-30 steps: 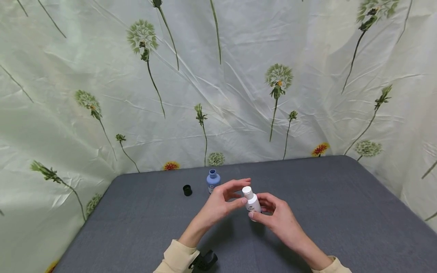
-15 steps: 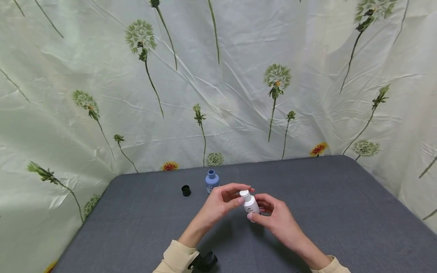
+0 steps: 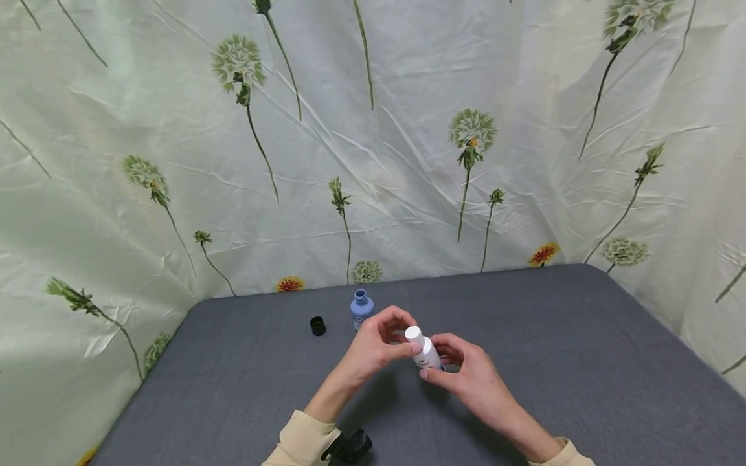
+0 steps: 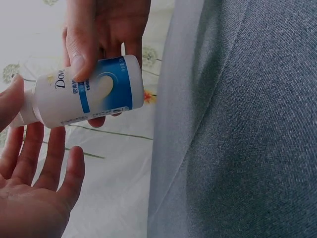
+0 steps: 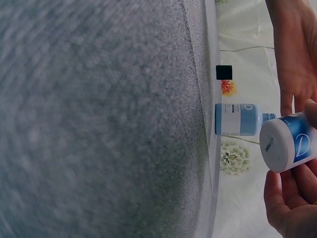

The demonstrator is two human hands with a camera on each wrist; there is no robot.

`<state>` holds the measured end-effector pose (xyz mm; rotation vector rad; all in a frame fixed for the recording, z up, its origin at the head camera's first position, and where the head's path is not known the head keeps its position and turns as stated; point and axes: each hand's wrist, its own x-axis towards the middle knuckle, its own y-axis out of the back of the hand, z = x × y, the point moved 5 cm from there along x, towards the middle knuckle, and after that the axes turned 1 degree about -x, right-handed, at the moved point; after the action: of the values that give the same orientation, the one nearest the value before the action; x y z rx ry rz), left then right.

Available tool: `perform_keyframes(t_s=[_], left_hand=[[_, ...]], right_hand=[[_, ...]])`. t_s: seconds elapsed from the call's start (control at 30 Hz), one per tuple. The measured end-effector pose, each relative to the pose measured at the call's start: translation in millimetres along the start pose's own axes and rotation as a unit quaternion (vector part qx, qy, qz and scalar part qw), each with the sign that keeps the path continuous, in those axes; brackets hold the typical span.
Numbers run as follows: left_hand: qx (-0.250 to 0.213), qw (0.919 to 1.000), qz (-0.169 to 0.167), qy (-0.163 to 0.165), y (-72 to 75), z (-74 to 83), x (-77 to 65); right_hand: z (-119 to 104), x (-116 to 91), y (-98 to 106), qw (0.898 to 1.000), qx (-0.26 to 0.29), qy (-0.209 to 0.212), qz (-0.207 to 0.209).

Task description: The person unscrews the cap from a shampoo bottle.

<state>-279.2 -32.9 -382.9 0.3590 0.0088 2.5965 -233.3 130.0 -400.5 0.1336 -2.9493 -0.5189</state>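
A small white Dove bottle is held above the table, tilted with its top leaning left. My right hand grips its body, thumb in front and fingers behind. At the bottle's white cap, my left hand has its thumb on the near side and curled fingers on the far side. The left wrist view shows the bottle's blue and white label, with the left thumb on the cap. In the right wrist view the bottle's white base faces the camera.
A blue bottle without a cap stands upright on the grey table, beyond my left hand. To its left lies a black cap. A flower-print cloth hangs along the table's back edge.
The left fingers have curled and shifted around the white cap. The Dove bottle leans further left and sits slightly lower, while the right hand keeps its grip.
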Motion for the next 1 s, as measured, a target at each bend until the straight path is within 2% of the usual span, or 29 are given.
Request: perform_keyframes(t_s=[0.13, 0.23, 0.4, 0.5, 0.6, 0.77, 1.0], left_hand=[[-0.005, 1.0, 0.005, 0.0, -1.5, 0.9, 0.3], [-0.01, 0.9999, -0.004, -0.008, -3.0, 2.1, 0.4], [-0.03, 0.9972, -0.059, -0.036, -6.5, 4.1, -0.3], [-0.057, 0.9939, -0.087, -0.037, -7.7, 5.0, -2.2], [-0.074, 0.9919, -0.098, -0.032, -7.8, 6.2, -3.8], [-0.067, 0.9934, -0.089, -0.028, -6.3, 7.4, -3.4], [-0.05, 0.9978, -0.044, -0.004, -2.1, 4.6, -2.8]], right_hand=[[1.5, -0.8, 0.8, 1.0, 0.008, 0.001, 0.001], [3.3, -1.4, 2.2, 1.0, 0.013, -0.001, 0.003], [5.1, -0.3, 3.5, 1.0, 0.011, -0.008, 0.008], [4.3, 0.6, 3.6, 1.0, 0.01, -0.013, 0.009], [2.8, 0.9, 3.8, 1.0, 0.014, -0.014, 0.009], [1.8, 1.5, 4.0, 1.0, 0.013, -0.018, 0.011], [0.9, 0.7, 2.8, 1.0, 0.01, -0.014, 0.006]])
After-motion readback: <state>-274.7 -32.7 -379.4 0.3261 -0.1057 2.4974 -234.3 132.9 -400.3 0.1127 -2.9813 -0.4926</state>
